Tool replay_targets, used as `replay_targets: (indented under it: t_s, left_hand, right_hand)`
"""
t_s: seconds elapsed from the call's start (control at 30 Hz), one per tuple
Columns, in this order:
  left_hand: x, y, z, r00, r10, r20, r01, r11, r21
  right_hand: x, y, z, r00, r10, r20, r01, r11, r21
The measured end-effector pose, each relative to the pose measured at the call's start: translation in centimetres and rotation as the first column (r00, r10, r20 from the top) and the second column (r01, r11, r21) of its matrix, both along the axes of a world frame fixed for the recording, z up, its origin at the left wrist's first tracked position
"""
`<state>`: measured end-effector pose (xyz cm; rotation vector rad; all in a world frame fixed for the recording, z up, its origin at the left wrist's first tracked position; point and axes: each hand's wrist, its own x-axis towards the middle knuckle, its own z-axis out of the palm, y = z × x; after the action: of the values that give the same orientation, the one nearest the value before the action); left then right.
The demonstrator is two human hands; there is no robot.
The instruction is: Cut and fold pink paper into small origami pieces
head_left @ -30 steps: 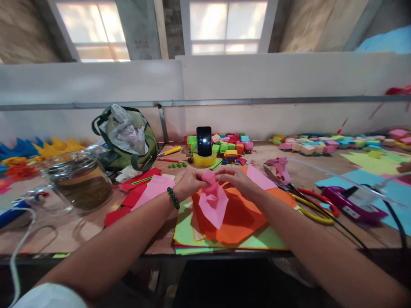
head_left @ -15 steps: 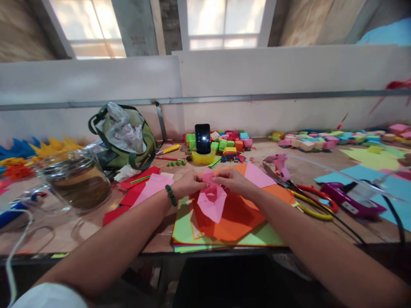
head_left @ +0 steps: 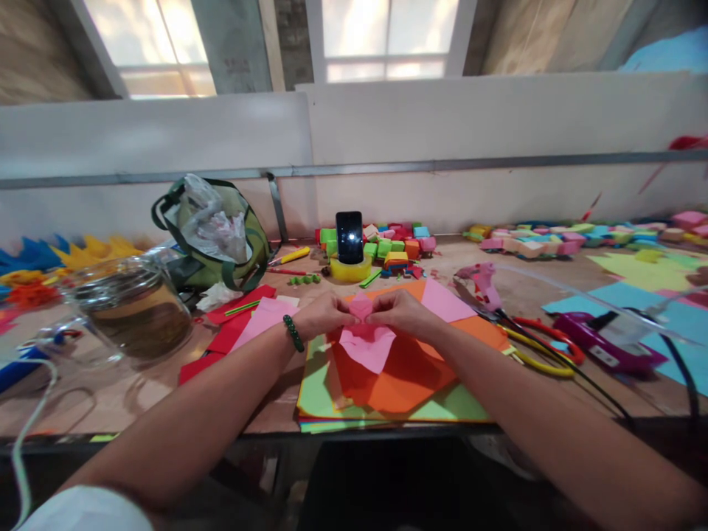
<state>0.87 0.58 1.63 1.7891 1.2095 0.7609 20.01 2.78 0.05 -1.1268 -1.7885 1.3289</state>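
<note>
A folded piece of pink paper (head_left: 367, 346) is pinched between my two hands, its lower part flaring toward me. My left hand (head_left: 326, 313), with a green bead bracelet (head_left: 293, 333) at the wrist, grips the paper's left side. On the right side, my right hand (head_left: 399, 310) holds it with thumb and fingers closed. The fingertips nearly meet at the middle of the paper. Underneath lies orange paper (head_left: 387, 391) on a stack of coloured sheets (head_left: 470, 408), light green near the top.
Behind my hands stands a phone (head_left: 349, 237) against a yellow tape roll (head_left: 350, 271). To the left are a glass jar (head_left: 138, 317), a green bag (head_left: 257, 240) and red paper (head_left: 202, 367). Scissors (head_left: 539, 361), a purple glue gun (head_left: 608, 346) and cables lie right.
The lower flap of the pink paper has opened wider and sits a little higher, its point less long. My fingertips have drawn closer together.
</note>
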Motion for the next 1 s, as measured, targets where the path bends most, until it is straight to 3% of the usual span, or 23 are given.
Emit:
replay_targets:
  t_s: [0.23,0.43,0.5,0.57,0.63,0.67,0.77,0.9,1.0]
  left_hand:
    - [-0.2,0.3,-0.3,0.998,-0.051,0.049,0.053,0.997,-0.051]
    - [0.4,0.4,-0.7,0.989,-0.037,0.140,0.013,0.985,0.171]
    - [0.5,0.0,-0.4,0.985,-0.022,0.174,-0.043,0.932,0.361]
    - [0.5,-0.5,-0.1,0.981,-0.025,0.194,-0.098,0.795,0.598]
    - [0.4,-1.0,0.1,0.979,-0.035,0.201,-0.123,0.683,0.720]
    - [0.3,-1.1,0.2,0.978,-0.034,0.206,-0.134,0.656,0.743]
    - [0.3,-1.3,0.3,0.969,-0.009,0.247,-0.183,0.642,0.745]
    - [0.7,-1.5,0.5,0.964,-0.005,0.264,-0.196,0.657,0.728]
    - [1.0,-1.6,0.3,0.970,-0.002,0.245,-0.183,0.657,0.732]
  right_hand:
    - [0.1,-0.3,1.2,0.988,-0.049,-0.144,0.032,0.992,-0.121]
    - [0.7,0.8,1.3,0.938,-0.146,-0.314,0.089,0.978,-0.188]
    - [0.7,0.9,1.3,0.916,-0.163,-0.366,0.100,0.978,-0.186]
    - [0.7,0.8,1.4,0.902,-0.151,-0.405,0.082,0.980,-0.183]
    - [0.7,0.4,1.6,0.895,-0.080,-0.439,0.001,0.984,-0.178]
    - [0.7,0.1,1.7,0.887,-0.029,-0.461,-0.053,0.985,-0.163]
    - [0.8,-0.5,2.0,0.851,0.084,-0.519,-0.146,0.986,-0.080]
    - [0.8,-0.9,2.1,0.887,0.052,-0.459,-0.021,0.997,0.072]
    - [0.8,-0.8,2.1,0.900,0.025,-0.436,0.026,0.993,0.111]
